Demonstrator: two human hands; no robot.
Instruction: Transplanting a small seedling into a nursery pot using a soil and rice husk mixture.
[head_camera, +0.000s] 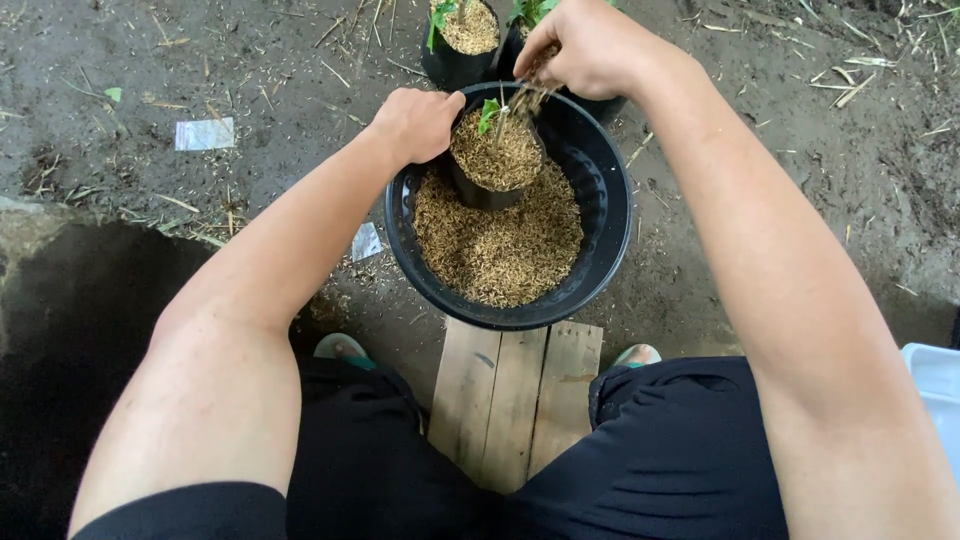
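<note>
While the left hand (418, 122) was closed on the far-left rim of the small bag (492, 165), holding it upright inside the tub (608, 205), the right hand (590, 45) hung just above it, its fingers pinched shut on a clump of husk (500, 245) that trailed down in a thin stream onto the bag's top. The bag stood at the far side of the tub, bedded in the loose husk that filled the tub's bottom, and a seedling (488, 112) showed as a small green leaf at its far edge, just beside the falling stream. To do this well, I judged, the pinch had to let go slowly and close to the surface, so the husk settled around the stem and not over the leaf; the left hand needed to keep the soft bag's mouth open and level, since a tilt would have spilled the fill back into the tub. The bag looked nearly full, so only light topping seemed called for. Two more bags (462, 40) with seedlings stood on the soil (250, 80) just beyond the tub, and a plank (515, 400) lay near, between the knees.
</note>
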